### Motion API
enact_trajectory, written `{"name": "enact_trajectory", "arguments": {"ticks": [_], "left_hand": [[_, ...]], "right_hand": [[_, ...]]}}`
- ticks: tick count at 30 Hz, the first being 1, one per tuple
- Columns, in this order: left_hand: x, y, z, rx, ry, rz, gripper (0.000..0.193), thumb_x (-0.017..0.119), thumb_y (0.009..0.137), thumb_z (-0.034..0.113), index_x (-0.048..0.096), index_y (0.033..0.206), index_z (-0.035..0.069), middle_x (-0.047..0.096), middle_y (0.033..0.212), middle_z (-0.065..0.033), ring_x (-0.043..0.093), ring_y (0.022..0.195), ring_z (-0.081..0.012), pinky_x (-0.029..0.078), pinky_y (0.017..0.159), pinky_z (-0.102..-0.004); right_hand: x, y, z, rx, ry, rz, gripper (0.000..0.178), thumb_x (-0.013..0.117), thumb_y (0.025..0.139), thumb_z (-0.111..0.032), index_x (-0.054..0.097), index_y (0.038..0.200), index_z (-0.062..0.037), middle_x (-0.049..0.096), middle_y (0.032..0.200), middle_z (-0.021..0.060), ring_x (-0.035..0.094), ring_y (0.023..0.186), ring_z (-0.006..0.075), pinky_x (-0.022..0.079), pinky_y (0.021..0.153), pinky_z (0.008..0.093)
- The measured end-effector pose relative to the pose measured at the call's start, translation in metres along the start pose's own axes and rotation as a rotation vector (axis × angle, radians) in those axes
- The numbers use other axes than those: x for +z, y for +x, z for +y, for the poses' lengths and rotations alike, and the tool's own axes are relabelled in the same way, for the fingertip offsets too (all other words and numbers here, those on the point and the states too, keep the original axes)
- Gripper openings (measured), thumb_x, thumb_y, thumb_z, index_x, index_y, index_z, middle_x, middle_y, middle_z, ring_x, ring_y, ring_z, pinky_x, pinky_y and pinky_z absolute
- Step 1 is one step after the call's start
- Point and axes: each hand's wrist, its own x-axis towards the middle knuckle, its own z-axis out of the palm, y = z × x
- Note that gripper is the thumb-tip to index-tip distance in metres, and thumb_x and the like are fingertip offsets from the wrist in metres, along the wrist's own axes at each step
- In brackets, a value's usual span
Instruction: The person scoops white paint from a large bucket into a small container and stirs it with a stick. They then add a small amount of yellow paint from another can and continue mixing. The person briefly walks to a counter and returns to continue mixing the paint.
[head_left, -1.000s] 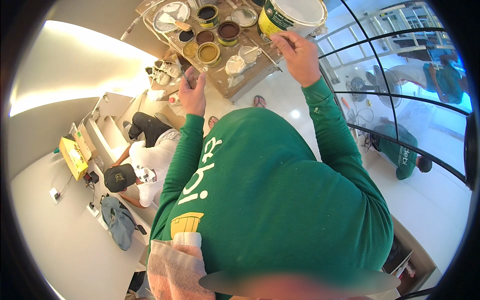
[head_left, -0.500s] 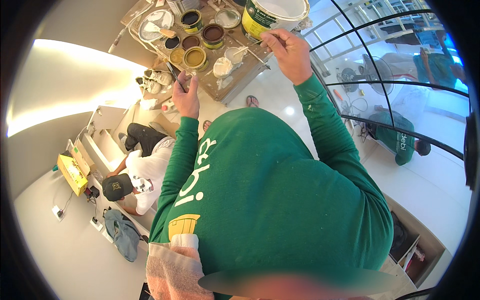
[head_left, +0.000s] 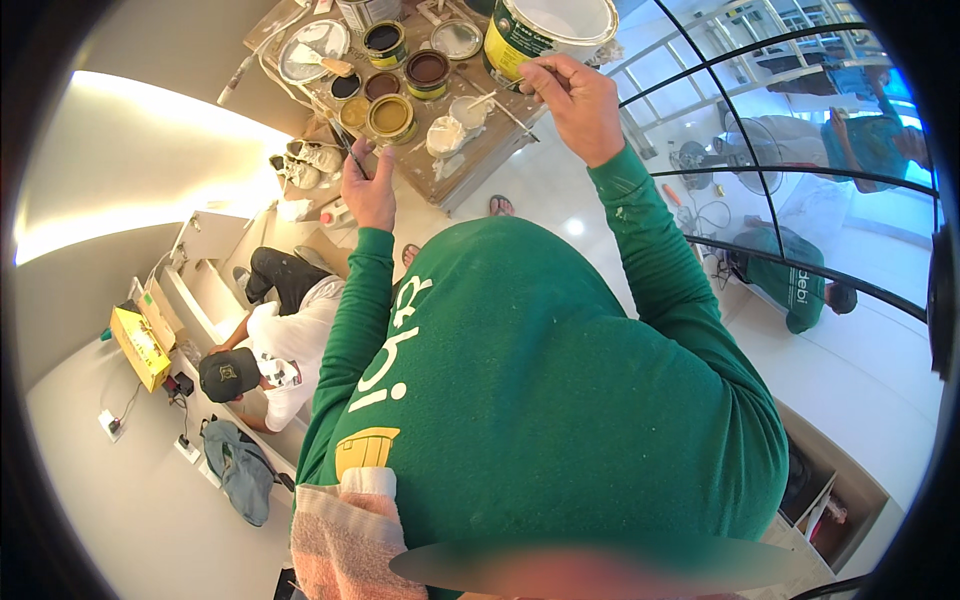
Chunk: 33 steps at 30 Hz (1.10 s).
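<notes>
My left hand [head_left: 370, 190] is at the table's near left edge, thumb and fingers around a slim dark-handled tool [head_left: 348, 146], perhaps a small paintbrush. My right hand [head_left: 580, 105] is pinched in front of a large white paint bucket [head_left: 512, 45] with a green and yellow label. A thin bit shows at its fingertips, too small to name. Between the hands stand an ochre paint tin [head_left: 391, 118], a brown paint tin [head_left: 427, 72] and a dark paint tin [head_left: 384, 42]. Nearer lie white-smeared cups [head_left: 446, 135] and a thin stick [head_left: 512, 115].
Paint tins and a lid with a broad brush [head_left: 325, 62] crowd the wooden table [head_left: 455, 185]. Left, another person [head_left: 290, 335] in white crouches beside a drawer unit. Shoes [head_left: 305, 163] lie near the table. A black-framed glass partition [head_left: 770, 165] stands right.
My left hand has shifted slightly left and down with the slim tool, which has turned a little. My right hand stays almost in place, still pinched. The view has shifted slightly.
</notes>
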Motion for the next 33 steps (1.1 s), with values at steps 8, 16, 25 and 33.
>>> {"name": "enact_trajectory", "arguments": {"ticks": [8,16,25,33], "left_hand": [[-0.001,-0.004,-0.004,0.022,0.031,0.012,0.055,0.083,0.097,0.026,0.066,0.141,-0.002,0.071,0.124,-0.0121,0.066,0.112,-0.0188,0.053,0.099,-0.0339],[-0.005,-0.008,0.004,-0.013,0.02,-0.003,0.051,0.082,0.098,0.026,0.067,0.137,-0.002,0.071,0.126,-0.0116,0.066,0.115,-0.0188,0.052,0.102,-0.0341],[-0.009,-0.014,-0.002,-0.013,0.057,-0.017,0.054,0.079,0.1,0.027,0.065,0.14,-0.005,0.072,0.132,-0.0163,0.067,0.125,-0.0243,0.05,0.109,-0.0377],[-0.011,-0.015,-0.008,-0.045,0.027,-0.003,0.051,0.079,0.099,0.026,0.067,0.138,-0.004,0.075,0.124,-0.0105,0.068,0.109,-0.0157,0.052,0.094,-0.0291]], "right_hand": [[0.002,0.0,0.005,-0.019,-0.026,-0.006,0.02,0.073,0.107,-0.019,0.078,0.112,-0.0004,0.077,0.087,0.0024,0.066,0.077,0.007,0.055,0.071,0.0242],[0.006,-0.002,0.005,-0.007,0.001,0.014,0.021,0.073,0.107,-0.021,0.078,0.113,-0.0018,0.077,0.086,0.0011,0.066,0.076,0.0066,0.055,0.071,0.0239],[0.003,-0.005,-0.002,-0.005,-0.122,0.016,0.023,0.074,0.104,-0.023,0.078,0.11,-0.0005,0.076,0.082,0.0047,0.065,0.072,0.0078,0.052,0.068,0.0262],[0.009,-0.002,-0.004,0.002,-0.07,0.011,0.023,0.074,0.104,-0.021,0.078,0.112,0.0005,0.076,0.082,0.0065,0.065,0.072,0.0097,0.053,0.069,0.028]]}}
